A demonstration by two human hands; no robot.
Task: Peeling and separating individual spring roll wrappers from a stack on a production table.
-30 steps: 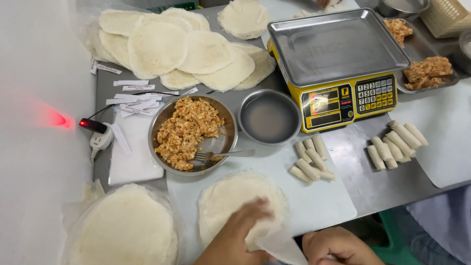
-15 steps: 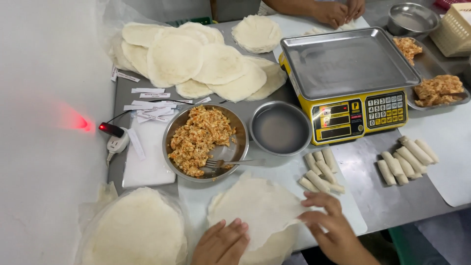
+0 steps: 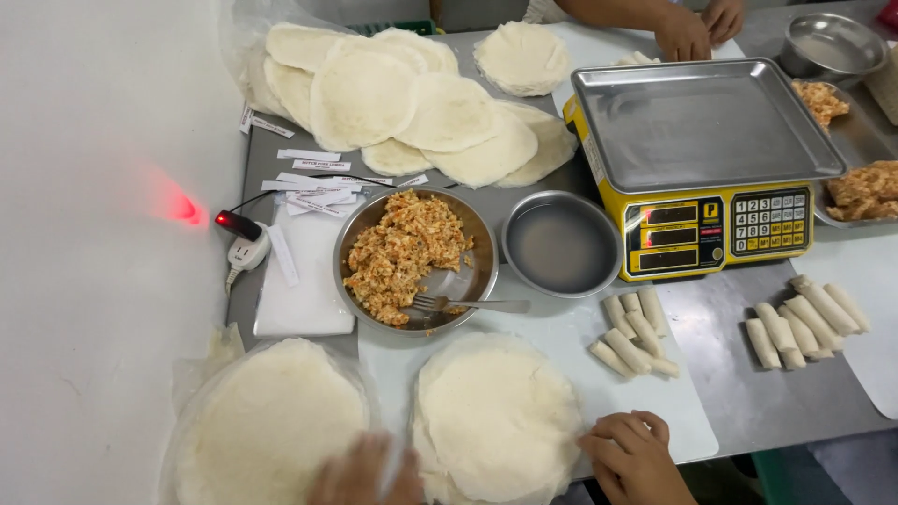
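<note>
Pale dough wrappers sit in a round stack (image 3: pixel 498 416) directly between the person's two hands, so neither has to travel far. The right hand (image 3: pixel 636 458) rests at the stack's right edge, fingers curled with the tips touching the top sheet's rim; it holds nothing that I can see. The left hand (image 3: pixel 367 472) is blurred at the stack's lower left, between it and a second wrapper pile in plastic (image 3: pixel 267 425); whether it pinches a sheet I cannot tell. The round stack has no long axis.

Straight ahead of the hands, beyond the stack, a metal bowl (image 3: pixel 472 238) is about half full of orange-flecked filling (image 3: pixel 398 252), with a fork (image 3: pixel 468 304) lying handle to the right. Beside it a smaller bowl (image 3: pixel 561 243) holds clear liquid. Finished rolls (image 3: pixel 631 332) lie just ahead of the right hand. Across the table another person's hands (image 3: pixel 692 28) work beyond the yellow scale (image 3: pixel 697 150).
</note>
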